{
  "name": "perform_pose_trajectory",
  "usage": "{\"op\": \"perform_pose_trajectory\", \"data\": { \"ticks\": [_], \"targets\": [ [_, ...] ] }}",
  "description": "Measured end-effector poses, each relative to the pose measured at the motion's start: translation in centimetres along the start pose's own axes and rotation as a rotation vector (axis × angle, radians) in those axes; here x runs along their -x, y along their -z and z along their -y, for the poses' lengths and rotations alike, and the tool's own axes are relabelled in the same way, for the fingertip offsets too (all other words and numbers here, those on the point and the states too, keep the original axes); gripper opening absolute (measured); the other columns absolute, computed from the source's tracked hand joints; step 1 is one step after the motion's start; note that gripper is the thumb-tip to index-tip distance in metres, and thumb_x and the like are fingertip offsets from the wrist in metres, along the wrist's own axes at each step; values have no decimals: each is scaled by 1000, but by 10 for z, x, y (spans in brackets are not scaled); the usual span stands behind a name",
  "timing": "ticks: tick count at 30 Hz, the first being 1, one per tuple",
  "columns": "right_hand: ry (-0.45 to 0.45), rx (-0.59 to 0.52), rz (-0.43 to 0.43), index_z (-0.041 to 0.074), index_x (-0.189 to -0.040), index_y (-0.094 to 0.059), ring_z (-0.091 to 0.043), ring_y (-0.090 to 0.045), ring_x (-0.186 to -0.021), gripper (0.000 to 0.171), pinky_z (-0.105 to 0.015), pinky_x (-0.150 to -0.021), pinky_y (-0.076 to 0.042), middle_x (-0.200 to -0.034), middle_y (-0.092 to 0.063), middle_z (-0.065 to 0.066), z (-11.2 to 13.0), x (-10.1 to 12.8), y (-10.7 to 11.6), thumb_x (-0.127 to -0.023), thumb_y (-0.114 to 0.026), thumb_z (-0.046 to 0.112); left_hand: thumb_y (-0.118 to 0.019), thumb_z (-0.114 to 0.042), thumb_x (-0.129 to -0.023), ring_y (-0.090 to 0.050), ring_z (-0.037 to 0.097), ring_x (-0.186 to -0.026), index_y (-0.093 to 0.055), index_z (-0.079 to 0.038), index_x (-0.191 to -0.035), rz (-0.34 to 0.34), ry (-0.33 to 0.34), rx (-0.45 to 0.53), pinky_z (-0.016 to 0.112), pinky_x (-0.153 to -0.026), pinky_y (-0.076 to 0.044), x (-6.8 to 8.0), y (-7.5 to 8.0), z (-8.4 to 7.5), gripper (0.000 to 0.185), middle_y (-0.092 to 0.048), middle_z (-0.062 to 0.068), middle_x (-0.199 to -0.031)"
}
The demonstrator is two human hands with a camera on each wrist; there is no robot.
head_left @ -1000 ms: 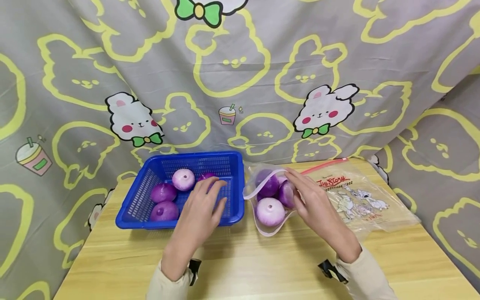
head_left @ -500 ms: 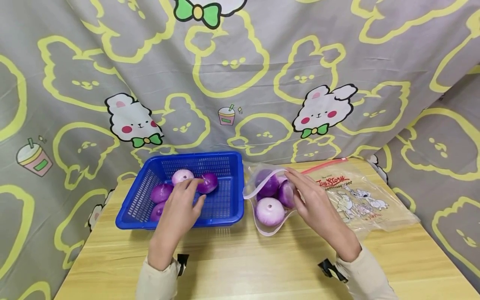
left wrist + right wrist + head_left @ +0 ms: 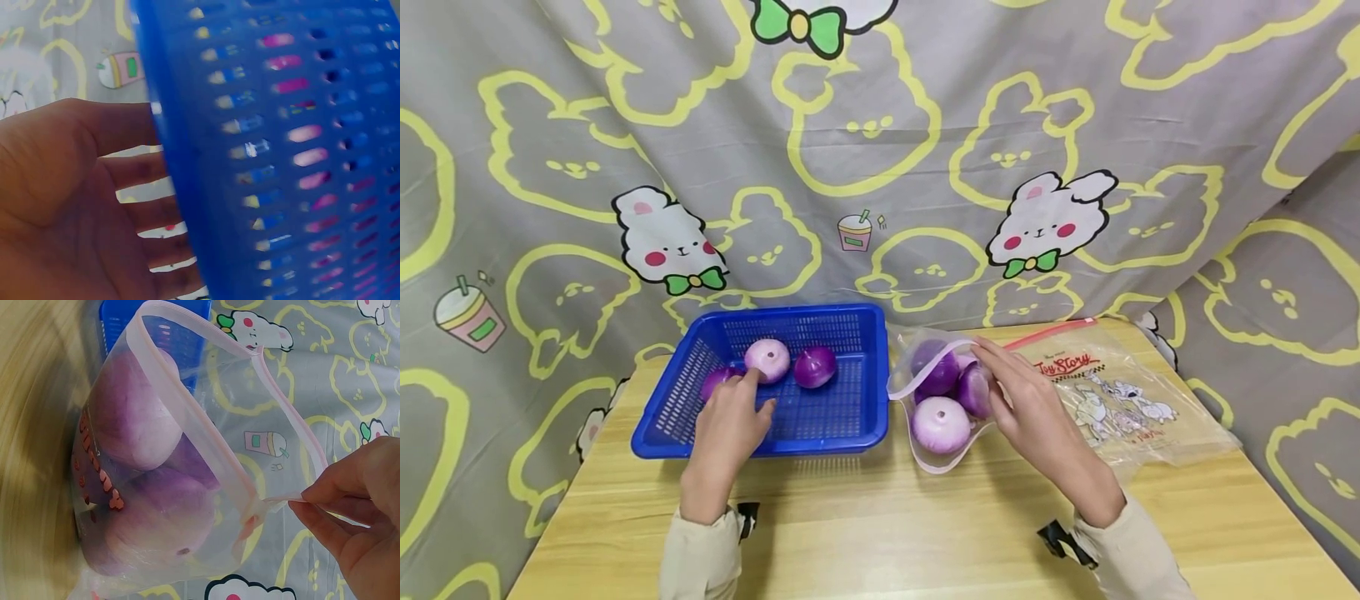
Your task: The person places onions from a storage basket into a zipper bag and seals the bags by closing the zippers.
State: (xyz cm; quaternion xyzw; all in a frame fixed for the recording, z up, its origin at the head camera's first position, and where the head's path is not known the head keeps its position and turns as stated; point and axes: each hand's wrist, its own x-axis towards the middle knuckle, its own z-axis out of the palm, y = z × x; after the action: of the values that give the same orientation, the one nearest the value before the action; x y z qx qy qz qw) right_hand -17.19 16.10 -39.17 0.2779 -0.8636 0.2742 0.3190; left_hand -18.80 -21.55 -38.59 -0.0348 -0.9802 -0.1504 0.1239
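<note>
A: Surface + room?
B: Light wood desk (image 3: 880, 533), grey cloth backdrop (image 3: 880, 125) w/ yellow bear outlines & white rabbits hung behind and on both sides.

A: Left hand?
B: Left hand (image 3: 727, 427) reaches over the near rim of the blue basket (image 3: 865, 367), palm down, fingers spread and straight-ish, holding nothing. Fingertips touch or nearly touch the pale onion (image 3: 767, 359); can't tell which. A darker purple onion (image 3: 815, 367) sits just right of that, another purple onion (image 3: 718, 381) partly hidden under the fingers.

A: Right?
B: Right hand (image 3: 1030, 408) pinches the rim of the clear zip bag (image 3: 1120, 400), holding its mouth open toward the basket. Three onions inside, by the fingers: a pale one (image 3: 940, 423) nearest the mouth, two darker behind. The bag's printed part lies flat on the desk, beyond the grip.

A: Wrist cams add anything?
B: Right wrist: thumb & forefinger clamp the pink zip strip (image 3: 294, 440), not visible from the head cam; onions press against the bag wall. Left wrist: blurred, just the open palm (image 3: 62, 206) w/ fingers apart beside the basket's mesh wall (image 3: 281, 156); no onion clearly seen there.
</note>
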Motion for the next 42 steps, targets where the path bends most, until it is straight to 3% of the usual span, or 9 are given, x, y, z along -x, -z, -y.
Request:
{"op": "perform_pose_trajectory", "data": {
  "ticks": [10,15,20,28,42],
  "targets": [
    [0,-7,-9,-5,-132,-60,-38,-58,-123,53,-50,-102,-45,-138,-57,-20,-2,1,0,-80,-65,-15,-69,-15,-86,-57,56,-96,-61,6,-111,53,125,14,67,-73,-47,-2,-8,31,33,-63,32,-106],
    [10,-15,-21,-5,-131,-60,-39,-58,-122,54,-52,-101,-46,-137,-58,-21,-2,0,0,-79,-66,-17,-65,-20,-84,-51,63,-95,-59,11,-107,128,238,-19,69,-74,-43,-1,-10,42,39,-57,43,-108],
    [1,-13,-19,-4,-131,-60,-39,-58,-123,55,-52,-101,-46,-137,-58,-20,-2,0,1,-78,-66,-18,-64,-25,-81,-56,61,-89,-59,9,-102,190,312,-10,66,-67,-44,-3,-12,49,40,-59,43,-104],
    [4,-13,-22,-4,-131,-60,-39,-58,-123,54,-51,-101,-45,-137,-58,-20,-2,1,0,-79,-66,-18,-69,-18,-77,-59,54,-85,-60,7,-100,212,273,29,63,-66,-46,-5,-13,51,35,-61,39,-102],
    [-11,-7,-12,-5,-131,-60,-40,-58,-123,52,-51,-102,-45,-136,-58,-22,-3,1,1,-80,-66,-15,-78,-18,-77,-60,51,-87,-61,4,-101,163,208,47,63,-66,-46,-6,-12,46,36,-62,35,-104]
  ]
}}
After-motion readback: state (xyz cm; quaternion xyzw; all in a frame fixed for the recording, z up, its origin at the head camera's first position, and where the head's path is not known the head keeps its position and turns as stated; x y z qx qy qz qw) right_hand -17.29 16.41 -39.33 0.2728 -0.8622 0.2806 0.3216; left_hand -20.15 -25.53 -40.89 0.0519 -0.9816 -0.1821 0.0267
